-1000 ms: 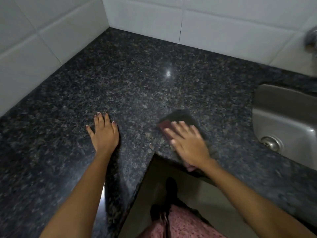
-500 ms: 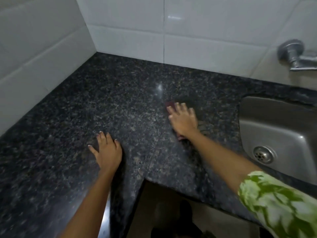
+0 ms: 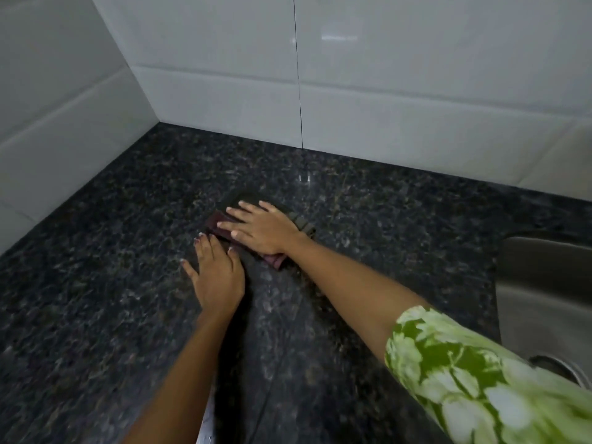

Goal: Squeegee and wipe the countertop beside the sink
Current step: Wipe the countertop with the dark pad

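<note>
Both my palms lie flat on the countertop — my right hand pressing the cloth, my left hand empty, fingers spread. Bare granite runs from the cloth to the tiled wall — the sink is well apart.

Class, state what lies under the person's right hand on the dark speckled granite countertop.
A dark maroon cleaning cloth lies flat under the right hand; its edges show, its middle is covered.

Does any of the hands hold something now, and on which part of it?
The right hand presses flat on top of a dark cloth, not gripping it. The left hand lies empty on the countertop.
</note>
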